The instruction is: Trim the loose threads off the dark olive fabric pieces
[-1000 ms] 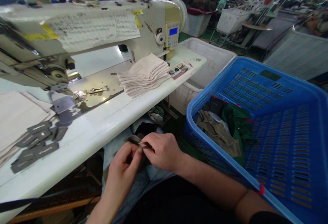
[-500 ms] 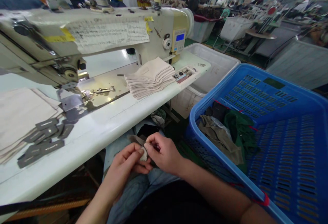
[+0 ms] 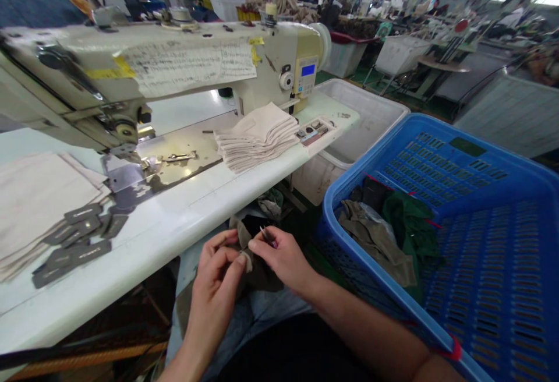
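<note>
Over my lap, my left hand (image 3: 219,271) is closed on a piece of olive-brown cloth (image 3: 262,277), its thumb pressing a small pale patch (image 3: 248,262) at the edge. My right hand (image 3: 283,257) is closed beside it, thumb and forefinger at the cloth. A small dark tool with pointed metal tips, which looks like thread snips (image 3: 265,235), pokes up from the right fist; most of it is hidden by the fingers. Part of the cloth hangs down between the hands and over my knees.
A sewing machine (image 3: 187,56) stands on the white table (image 3: 196,201). Folded beige cloth pieces (image 3: 257,137) lie near its right end. More beige cloth (image 3: 39,201) and several dark grey labels (image 3: 81,236) lie at left. A blue basket (image 3: 367,166) with garments is at my right.
My hands have parted slightly, and the left has turned upward. More of the olive-brown cloth shows between and below them. The pointed tool's tips now show above my right hand.
</note>
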A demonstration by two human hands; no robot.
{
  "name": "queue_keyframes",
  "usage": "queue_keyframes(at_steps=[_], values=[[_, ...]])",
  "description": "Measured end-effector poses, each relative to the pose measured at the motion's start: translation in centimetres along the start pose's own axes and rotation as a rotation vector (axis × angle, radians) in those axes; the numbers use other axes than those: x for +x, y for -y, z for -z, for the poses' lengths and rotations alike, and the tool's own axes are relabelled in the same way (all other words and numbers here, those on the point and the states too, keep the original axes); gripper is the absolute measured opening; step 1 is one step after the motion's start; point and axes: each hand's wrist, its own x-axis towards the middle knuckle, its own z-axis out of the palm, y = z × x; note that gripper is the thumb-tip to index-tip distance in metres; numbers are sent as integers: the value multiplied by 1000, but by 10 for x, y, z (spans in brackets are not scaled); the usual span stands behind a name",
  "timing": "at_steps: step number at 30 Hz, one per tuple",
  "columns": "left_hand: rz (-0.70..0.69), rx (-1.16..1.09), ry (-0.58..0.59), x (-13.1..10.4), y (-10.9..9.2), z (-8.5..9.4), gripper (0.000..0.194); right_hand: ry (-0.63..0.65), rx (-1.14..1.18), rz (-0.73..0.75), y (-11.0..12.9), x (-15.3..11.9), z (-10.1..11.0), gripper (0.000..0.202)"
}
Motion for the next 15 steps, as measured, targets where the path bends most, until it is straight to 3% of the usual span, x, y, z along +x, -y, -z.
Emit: queue_keyframes(at_steps=[3, 8, 15], values=[[-101, 10, 89, 4, 1, 5, 29, 70, 41, -132, -5, -1, 1, 22], [-108, 29, 99, 10, 3, 10, 18, -43, -137, 109, -8, -17, 5, 22], [-290, 152, 156, 10, 9, 10, 14, 184, -155, 134, 10, -25, 8, 19]])
